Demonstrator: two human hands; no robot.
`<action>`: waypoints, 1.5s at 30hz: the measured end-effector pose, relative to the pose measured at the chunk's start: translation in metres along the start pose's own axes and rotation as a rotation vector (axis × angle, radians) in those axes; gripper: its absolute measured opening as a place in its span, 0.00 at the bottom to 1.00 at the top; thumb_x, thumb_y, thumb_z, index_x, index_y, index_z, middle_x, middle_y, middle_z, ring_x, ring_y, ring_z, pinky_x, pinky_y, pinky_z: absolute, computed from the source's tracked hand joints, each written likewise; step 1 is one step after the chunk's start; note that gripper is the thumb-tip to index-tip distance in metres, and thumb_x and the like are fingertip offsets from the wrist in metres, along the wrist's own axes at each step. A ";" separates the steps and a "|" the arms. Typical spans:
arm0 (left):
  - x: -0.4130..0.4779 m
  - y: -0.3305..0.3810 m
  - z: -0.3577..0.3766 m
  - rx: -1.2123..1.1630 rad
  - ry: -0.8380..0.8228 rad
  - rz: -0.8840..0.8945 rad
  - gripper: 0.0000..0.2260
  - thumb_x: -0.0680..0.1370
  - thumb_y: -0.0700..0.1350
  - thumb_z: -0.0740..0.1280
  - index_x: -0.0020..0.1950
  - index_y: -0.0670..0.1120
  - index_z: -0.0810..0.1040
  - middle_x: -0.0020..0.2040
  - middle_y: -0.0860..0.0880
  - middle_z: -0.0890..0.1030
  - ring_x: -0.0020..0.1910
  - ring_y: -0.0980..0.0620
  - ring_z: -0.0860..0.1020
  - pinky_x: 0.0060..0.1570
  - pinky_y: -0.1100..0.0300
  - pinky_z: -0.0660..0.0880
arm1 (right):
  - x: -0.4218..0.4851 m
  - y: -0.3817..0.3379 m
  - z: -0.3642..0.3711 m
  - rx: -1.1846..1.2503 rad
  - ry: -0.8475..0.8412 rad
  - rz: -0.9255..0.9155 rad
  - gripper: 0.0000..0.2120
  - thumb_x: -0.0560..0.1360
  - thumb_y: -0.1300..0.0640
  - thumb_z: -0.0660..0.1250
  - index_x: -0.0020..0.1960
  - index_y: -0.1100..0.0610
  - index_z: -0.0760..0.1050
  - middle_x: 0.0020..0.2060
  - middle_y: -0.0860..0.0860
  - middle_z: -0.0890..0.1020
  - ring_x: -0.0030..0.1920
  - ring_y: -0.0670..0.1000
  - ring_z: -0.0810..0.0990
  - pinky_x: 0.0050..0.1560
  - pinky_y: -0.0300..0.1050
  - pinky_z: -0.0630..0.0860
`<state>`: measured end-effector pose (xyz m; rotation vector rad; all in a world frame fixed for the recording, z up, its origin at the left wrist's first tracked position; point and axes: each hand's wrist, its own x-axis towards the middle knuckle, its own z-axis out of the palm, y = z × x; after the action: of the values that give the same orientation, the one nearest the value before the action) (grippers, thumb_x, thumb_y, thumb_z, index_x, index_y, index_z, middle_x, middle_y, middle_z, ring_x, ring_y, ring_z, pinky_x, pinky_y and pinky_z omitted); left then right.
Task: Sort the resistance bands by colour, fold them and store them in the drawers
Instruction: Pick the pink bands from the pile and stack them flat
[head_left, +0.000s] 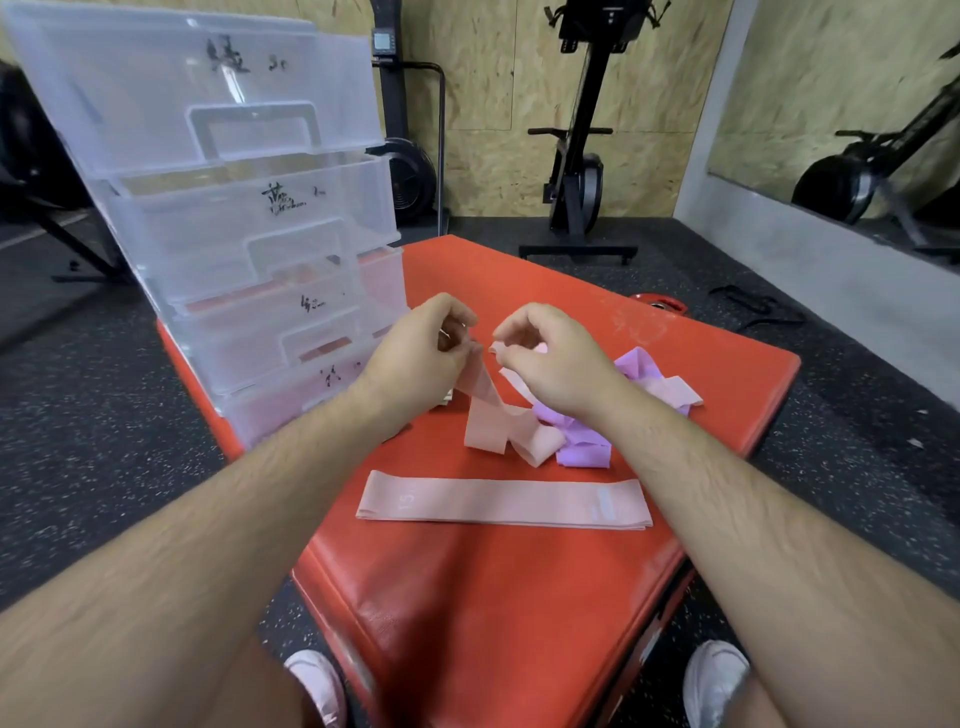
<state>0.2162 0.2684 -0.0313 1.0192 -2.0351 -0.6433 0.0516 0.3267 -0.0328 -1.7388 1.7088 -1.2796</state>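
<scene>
Pink band (480, 395) pinched at its upper end by left hand (415, 358) and right hand (550, 358), hanging steeply into a tangle with purple band (582, 447) on red mat (467, 597); right wrist hides part of it. Flat pink band (504, 501) lies nearer, long axis left-right. Drawer unit (249, 208) at left, labels illegible.

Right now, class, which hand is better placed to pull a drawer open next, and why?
Probably left. Both hands pinch the pink band, but the left hand is close beside the drawer unit; the right hand is farther off, above the purple bands.
</scene>
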 end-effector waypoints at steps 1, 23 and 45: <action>-0.002 -0.003 -0.003 0.037 -0.012 0.028 0.08 0.77 0.39 0.68 0.50 0.53 0.77 0.42 0.56 0.78 0.40 0.59 0.76 0.39 0.68 0.72 | 0.003 0.002 0.005 -0.028 -0.037 -0.021 0.11 0.75 0.63 0.68 0.56 0.51 0.78 0.52 0.45 0.80 0.50 0.39 0.77 0.50 0.31 0.69; -0.006 -0.040 -0.058 -0.199 0.246 -0.113 0.04 0.78 0.37 0.69 0.47 0.46 0.80 0.40 0.53 0.80 0.34 0.65 0.75 0.37 0.73 0.72 | 0.006 0.029 -0.020 -0.524 -0.401 0.113 0.10 0.73 0.47 0.72 0.44 0.53 0.77 0.39 0.50 0.78 0.40 0.50 0.75 0.40 0.48 0.70; -0.058 -0.075 -0.036 -0.014 -0.110 -0.362 0.07 0.75 0.40 0.74 0.39 0.46 0.79 0.27 0.55 0.79 0.27 0.59 0.75 0.26 0.71 0.71 | -0.068 0.081 -0.101 -0.221 -0.402 0.396 0.13 0.71 0.66 0.74 0.52 0.54 0.78 0.29 0.50 0.76 0.30 0.50 0.73 0.33 0.41 0.72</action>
<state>0.3019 0.2712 -0.0866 1.3864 -1.9504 -0.9156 -0.0652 0.4072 -0.0682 -1.5304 1.8690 -0.5469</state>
